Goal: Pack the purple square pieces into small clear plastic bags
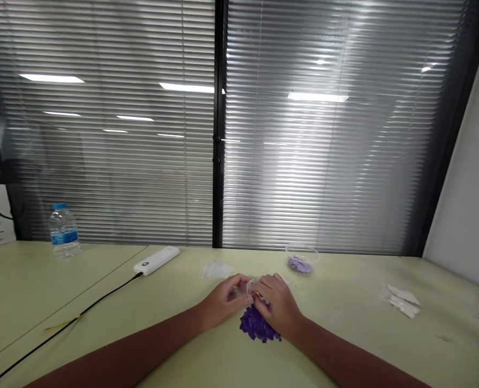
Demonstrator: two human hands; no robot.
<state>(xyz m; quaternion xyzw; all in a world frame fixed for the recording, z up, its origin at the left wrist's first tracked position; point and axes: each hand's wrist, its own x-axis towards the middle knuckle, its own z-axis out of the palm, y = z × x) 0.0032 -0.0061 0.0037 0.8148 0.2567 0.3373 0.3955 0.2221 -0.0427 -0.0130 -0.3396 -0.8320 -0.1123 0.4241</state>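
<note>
"Plastic bag (243, 286), is it, pinched narrowly between left hand (223, 302) and right hand (277, 304)?"

"One, yes. Right below that grip sits a heap of purple pieces (256, 324), too many to count; one slip could scatter them across the desk (344, 323). Beyond lies a second bag (217, 270)."

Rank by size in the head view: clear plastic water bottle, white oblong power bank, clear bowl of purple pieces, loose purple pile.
1. Loose purple pile, though it is nearest the camera, so this is unsure.
2. Clear plastic water bottle and white oblong power bank, too alike to rank.
3. Clear bowl of purple pieces.
</note>
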